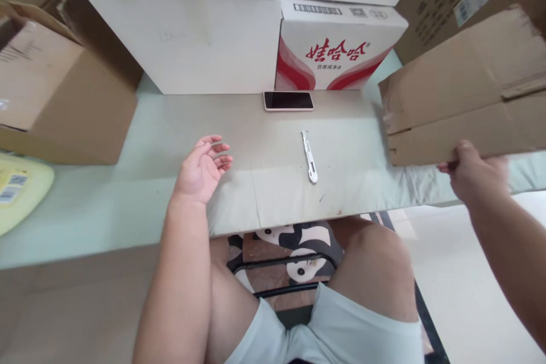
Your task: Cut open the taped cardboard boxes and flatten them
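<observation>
1. Right hand [481, 175], right of frame, is gripping the lower edge of a brown rectangular cardboard box [460, 91], which is occupying the upper right.
2. Left hand [202, 172], left of centre, is holding nothing, its fingers loosely bent.
3. A slim white utility knife [309, 157] is lying just right of centre, below a flat black-screened phone [289, 100].

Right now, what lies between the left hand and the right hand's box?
In the head view, a slim white tool lies between left hand and that box.

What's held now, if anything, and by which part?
The right grip holds a cardboard box by its near edge; the left grip holds nothing.
</observation>
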`<state>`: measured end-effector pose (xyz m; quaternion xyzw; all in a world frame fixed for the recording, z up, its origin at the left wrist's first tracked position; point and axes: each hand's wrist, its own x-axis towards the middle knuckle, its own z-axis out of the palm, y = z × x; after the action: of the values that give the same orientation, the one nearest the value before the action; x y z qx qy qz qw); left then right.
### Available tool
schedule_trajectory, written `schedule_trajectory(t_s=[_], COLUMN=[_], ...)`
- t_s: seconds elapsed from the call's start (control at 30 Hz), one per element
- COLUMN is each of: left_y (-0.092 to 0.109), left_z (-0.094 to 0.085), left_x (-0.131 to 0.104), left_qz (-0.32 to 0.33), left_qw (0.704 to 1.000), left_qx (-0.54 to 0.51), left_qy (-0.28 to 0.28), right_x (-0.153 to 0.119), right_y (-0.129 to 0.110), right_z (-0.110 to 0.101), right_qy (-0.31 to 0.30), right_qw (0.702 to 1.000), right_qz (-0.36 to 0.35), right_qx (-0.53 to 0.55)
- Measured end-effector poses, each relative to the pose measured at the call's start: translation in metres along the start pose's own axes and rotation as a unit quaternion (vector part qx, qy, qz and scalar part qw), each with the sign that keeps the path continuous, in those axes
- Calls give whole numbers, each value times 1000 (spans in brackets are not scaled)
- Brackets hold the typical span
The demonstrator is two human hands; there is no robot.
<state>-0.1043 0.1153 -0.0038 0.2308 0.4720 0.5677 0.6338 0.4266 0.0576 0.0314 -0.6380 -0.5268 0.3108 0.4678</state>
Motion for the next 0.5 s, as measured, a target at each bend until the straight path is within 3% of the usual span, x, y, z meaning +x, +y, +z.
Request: schedule_trajectory(t_s=[0.03, 0.07, 0.17, 0.23, 0.3, 0.37, 0.43, 0.5], left_y=[-1, -1, -1, 1, 4, 8, 11, 12], left_z=[2, 3, 3, 1, -3, -8, -12, -14], left_x=[0, 1, 2, 3, 3, 2, 1, -2], left_qz=[-2, -3, -1, 4, 7, 13, 25, 35], left_qw=[1000, 1000, 1000, 1000, 1000, 999, 999, 999], left_qx=[-1, -2, -6, -11, -18, -27, -34, -39], left_qy=[0, -3, -12, -12, -12, -14, -15, -12], right_x=[24, 49, 110, 123, 108, 68, 15, -41], right_y=[-3, -6, -17, -26, -41, -68, -109, -157], right_z=[3, 8, 34, 60, 90, 122, 150, 171], right_qy=[88, 101, 66, 30, -19, -79, -208, -277], right_qw=[996, 993, 991, 990, 989, 990, 973, 897], right_qz=[16, 51, 111, 132, 143, 118, -71, -318], right_qx=[10, 19, 43, 41, 32, 16, -71, -136])
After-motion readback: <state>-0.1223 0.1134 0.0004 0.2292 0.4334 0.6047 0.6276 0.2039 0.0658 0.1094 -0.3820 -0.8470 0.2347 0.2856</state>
